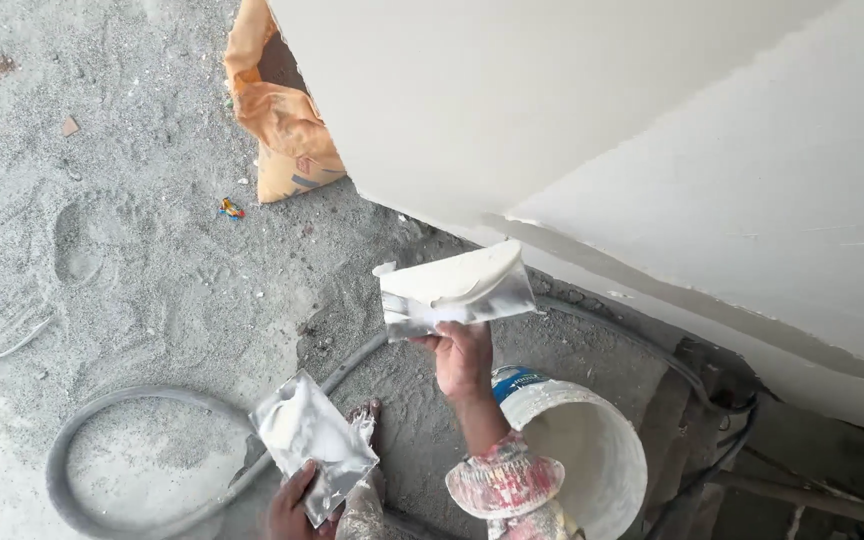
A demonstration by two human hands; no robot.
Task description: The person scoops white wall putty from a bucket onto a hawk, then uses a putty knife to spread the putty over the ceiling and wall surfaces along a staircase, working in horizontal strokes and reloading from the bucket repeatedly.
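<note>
The right hand [462, 358] gripped a putty-loaded trowel [455, 290] just below the white wall [572, 110]; the left hand [290, 505] grasped a second blade [310, 435], farther from it. Spreading seemed next, needing a flat, steady press.

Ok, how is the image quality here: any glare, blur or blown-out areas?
Head view: soft, even daylight without hard shadows; the white wall is nearly blown out, little texture; mild glare on the metal blade in the right hand; left hand is cut by the bottom edge; sandy ground is sharp.

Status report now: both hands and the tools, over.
Right hand grips loaded putty blade near white wall. Left hand holds second blade, low. Bucket below; grey hose on ground.
</note>
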